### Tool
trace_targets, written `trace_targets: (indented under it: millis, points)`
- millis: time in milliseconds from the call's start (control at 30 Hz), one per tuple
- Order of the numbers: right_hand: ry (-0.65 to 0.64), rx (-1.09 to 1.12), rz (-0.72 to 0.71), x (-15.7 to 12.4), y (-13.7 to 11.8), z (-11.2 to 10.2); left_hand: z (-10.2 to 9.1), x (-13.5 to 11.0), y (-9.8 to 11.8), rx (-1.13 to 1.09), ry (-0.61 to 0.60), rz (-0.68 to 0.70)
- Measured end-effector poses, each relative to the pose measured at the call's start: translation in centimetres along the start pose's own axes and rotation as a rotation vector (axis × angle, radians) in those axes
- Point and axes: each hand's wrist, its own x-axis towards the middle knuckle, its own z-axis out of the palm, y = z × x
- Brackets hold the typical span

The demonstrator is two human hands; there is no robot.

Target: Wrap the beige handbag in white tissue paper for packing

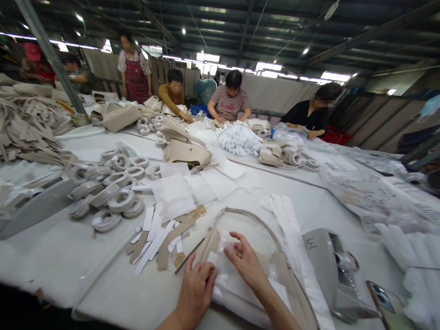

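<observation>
A beige handbag (208, 243) lies on the table before me, with its strap (256, 217) arched out on the far side. Thin translucent film (223, 279) covers much of the bag's front. My left hand (197, 286) is at the bag's near left edge, its fingers curled and closed on it. Over the middle of the bag, my right hand (245, 261) pinches the film between thumb and curled fingers, with the index finger raised. Left of the bag lie loose white and tan strips (161, 238). A long white padded strip (292, 238) runs along its right side.
Rolled beige straps (120, 197) are heaped at left, near white sheets (175, 195). A grey tape dispenser (323, 266) and a phone (385, 302) lie at right. Another handbag (187, 153) stands farther back. Several co-workers, one in a striped shirt (232, 101), are across the table.
</observation>
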Motion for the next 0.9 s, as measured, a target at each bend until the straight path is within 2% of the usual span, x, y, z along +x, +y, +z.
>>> trace_targets:
  millis: [133,367,467,600,767,900]
  points:
    - [0.010,-0.152,-0.044,-0.7,0.8,0.0,0.0,0.0,0.0,-0.017,-0.016,-0.007]
    - [0.032,-0.279,0.055,-0.2,1.4,0.1,-0.1,0.1,0.1,-0.028,-0.008,-0.013]
    - [0.026,-0.372,-0.058,-0.5,1.0,-0.1,-0.1,0.2,0.1,-0.020,0.004,-0.015]
    - [0.107,-0.583,-0.221,-1.1,0.2,-0.1,-0.2,0.3,0.2,0.004,0.019,0.004]
    - [0.017,-0.696,-0.229,-1.3,-0.7,0.3,-0.2,0.3,0.1,0.022,0.027,0.029]
    - [0.006,-0.689,-0.235,-1.3,-0.8,0.2,-0.2,0.3,0.0,0.020,0.024,0.027]
